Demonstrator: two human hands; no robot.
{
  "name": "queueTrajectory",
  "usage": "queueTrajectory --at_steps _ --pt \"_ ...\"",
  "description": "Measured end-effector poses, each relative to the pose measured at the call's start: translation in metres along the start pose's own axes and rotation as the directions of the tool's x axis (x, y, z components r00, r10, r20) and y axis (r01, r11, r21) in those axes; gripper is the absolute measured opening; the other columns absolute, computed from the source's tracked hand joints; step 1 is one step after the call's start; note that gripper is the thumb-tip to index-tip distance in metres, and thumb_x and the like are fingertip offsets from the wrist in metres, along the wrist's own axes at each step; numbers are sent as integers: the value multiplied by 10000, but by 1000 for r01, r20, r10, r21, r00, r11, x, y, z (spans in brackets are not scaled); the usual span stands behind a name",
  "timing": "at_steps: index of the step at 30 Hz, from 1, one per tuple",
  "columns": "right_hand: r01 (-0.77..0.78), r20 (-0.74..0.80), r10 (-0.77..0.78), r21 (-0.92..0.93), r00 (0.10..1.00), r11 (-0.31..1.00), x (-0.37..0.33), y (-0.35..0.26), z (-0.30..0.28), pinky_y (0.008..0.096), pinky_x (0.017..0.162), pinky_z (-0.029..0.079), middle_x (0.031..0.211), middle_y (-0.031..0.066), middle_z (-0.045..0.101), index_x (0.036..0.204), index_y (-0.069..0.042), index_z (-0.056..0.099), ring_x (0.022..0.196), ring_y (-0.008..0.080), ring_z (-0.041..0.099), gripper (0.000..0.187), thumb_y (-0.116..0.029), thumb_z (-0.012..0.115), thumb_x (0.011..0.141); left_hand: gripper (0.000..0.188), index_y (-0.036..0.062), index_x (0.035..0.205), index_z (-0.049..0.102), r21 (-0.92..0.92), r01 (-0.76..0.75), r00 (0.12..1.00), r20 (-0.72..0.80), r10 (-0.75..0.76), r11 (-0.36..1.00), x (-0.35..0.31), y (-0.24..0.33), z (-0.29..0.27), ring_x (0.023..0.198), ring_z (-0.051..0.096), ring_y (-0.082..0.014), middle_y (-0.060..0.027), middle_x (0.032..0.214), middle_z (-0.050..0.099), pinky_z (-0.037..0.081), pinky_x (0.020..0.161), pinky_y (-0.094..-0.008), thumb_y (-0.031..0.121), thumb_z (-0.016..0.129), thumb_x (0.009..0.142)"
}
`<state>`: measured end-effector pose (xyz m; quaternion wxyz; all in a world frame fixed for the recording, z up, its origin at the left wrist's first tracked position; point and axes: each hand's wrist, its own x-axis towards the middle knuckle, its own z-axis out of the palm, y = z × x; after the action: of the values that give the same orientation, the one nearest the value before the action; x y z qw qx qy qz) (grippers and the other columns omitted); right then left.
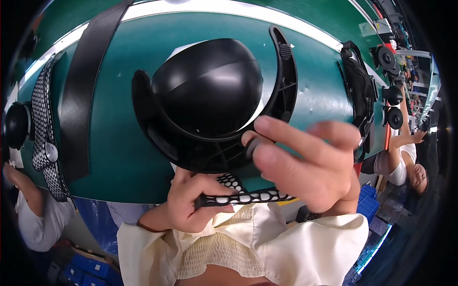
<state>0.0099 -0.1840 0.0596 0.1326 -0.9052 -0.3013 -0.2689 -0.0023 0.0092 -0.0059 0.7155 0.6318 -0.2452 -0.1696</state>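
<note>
A glossy black dome (207, 88) stands on the green table (319, 90) in front of me. Around its near side curves a black U-shaped plastic piece (186, 150), its two arms pointing away from me; round textured patches mark the right arm. My left hand (193, 200) is closed around a black strap with white dots (255, 196) at the near table edge. Between the thumb and fingertips of my right hand (315, 164) is a small dark round piece (251, 147), against the right near part of the U-shaped piece. The right hand is partly blurred.
A wide flat black strip (88, 100) lies to the left, beside another dotted strap (43, 114) and a black round part (18, 125). Black strap gear (360, 90) lies along the right edge. Other people sit at both sides. Blue bins (367, 202) stand below right.
</note>
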Motion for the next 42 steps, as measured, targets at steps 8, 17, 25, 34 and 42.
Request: queueTrajectory --at_steps 8,17,25,34,42 --pt "106 164 -126 126 978 986 -2 24 4 322 828 330 919 -69 634 802 -103 637 897 166 595 185 -230 504 821 218 32 840 597 -36 -54 998 4 55 998 3 -8 1 921 484 -250 -146 986 562 335 827 -331 107 704 666" --pt "76 -100 -25 552 995 831 -7 31 25 331 885 353 905 3 619 1172 -6 432 894 147 534 544 -155 614 681 320 -8 728 473 -279 -231 928 -350 126 932 -1 -15 29 1092 399 -396 -236 1234 325 389 862 -512 261 644 752" --pt "-59 -19 125 806 992 589 -23 25 17 363 866 356 993 106 545 927 -53 523 1007 265 475 220 -109 595 727 446 50 735 392 -207 -129 950 -307 61 970 -8 -21 32 859 436 -285 -100 854 348 366 776 -412 425 634 720" --pt "-322 198 258 460 946 828 -24 22 -3 451 919 333 1021 193 496 696 -45 567 1088 371 425 98 -79 644 646 268 58 880 580 -422 -172 975 59 216 890 13 -26 11 1034 475 -376 -326 1084 475 275 918 -420 146 702 658" --pt "-219 144 167 547 975 808 -16 8 12 415 901 362 1026 200 517 722 -16 564 1091 362 430 138 -14 655 618 258 56 867 563 -375 -77 963 213 167 924 13 -17 0 1027 485 -357 -305 1111 469 308 904 -404 152 699 670"
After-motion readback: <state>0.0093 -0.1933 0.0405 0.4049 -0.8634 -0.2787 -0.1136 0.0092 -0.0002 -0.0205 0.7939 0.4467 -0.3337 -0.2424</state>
